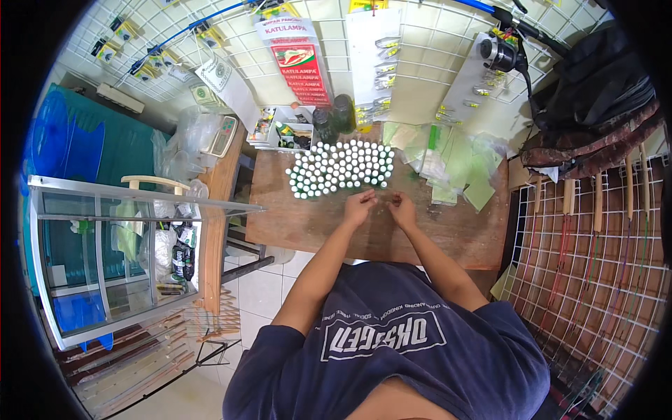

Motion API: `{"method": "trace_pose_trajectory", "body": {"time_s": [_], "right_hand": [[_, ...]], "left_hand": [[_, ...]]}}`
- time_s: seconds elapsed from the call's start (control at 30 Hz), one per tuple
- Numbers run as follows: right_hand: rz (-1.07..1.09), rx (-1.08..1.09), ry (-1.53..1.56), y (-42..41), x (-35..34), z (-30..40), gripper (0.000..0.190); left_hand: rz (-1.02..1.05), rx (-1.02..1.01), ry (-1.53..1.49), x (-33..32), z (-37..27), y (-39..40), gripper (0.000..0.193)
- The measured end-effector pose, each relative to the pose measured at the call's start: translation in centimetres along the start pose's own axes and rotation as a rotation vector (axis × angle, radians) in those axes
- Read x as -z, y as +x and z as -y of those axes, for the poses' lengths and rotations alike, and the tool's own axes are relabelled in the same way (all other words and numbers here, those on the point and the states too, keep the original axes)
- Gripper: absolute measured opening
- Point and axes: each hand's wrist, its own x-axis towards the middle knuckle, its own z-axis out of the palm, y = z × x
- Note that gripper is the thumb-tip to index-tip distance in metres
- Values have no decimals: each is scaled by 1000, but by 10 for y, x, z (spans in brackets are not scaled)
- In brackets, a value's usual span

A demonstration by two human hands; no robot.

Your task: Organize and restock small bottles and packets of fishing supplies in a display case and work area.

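Note:
Several small bottles with white caps stand packed together on the brown wooden table. Green shows below some of the caps. My left hand is just in front of the cluster's near edge, fingertips drawn together. A short gap to its right is my right hand, its fingers curled and thumb close to them. Whether either hand pinches something small is too fine to see. Pale green sheets or packets lie overlapping on the table's right side, beyond my right hand.
White compartment boxes and dark jars stand at the back. A digital scale is at the left, above a glass display case. Fishing tackle hangs on the wire grid; a fishing reel and black bag are right.

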Motion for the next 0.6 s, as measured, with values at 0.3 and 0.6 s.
{"method": "trace_pose_trajectory", "body": {"time_s": [0.3, 0.6], "right_hand": [[70, -5, -34, 23, 12, 19, 42], [86, 32, -72, 33, 14, 20, 33]], "left_hand": [[39, 78, 39, -36, 2, 16, 46], [-63, 126, 23, -42, -6, 15, 38]]}}
